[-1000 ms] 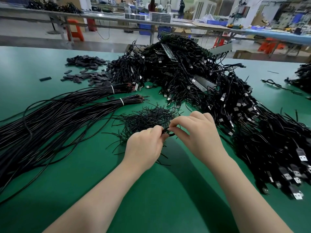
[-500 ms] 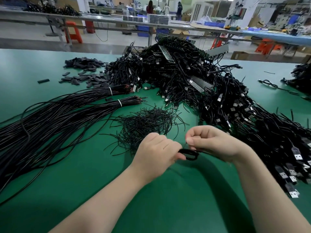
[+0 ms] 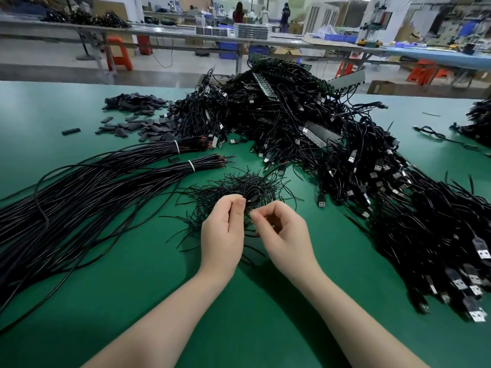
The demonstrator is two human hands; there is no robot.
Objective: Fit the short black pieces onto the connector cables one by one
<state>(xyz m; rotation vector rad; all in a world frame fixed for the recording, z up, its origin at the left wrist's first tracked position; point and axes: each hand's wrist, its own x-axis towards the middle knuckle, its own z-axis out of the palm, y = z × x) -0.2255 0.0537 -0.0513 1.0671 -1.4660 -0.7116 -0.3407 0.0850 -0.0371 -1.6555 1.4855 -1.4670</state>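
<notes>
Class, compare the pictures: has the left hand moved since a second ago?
Yes. The left hand has moved slightly away from the person, its fingertips now over the near edge of the heap of thin black pieces.

Left hand (image 3: pixel 222 229) pinching, right hand (image 3: pixel 285 232) fingers curled.
</notes>
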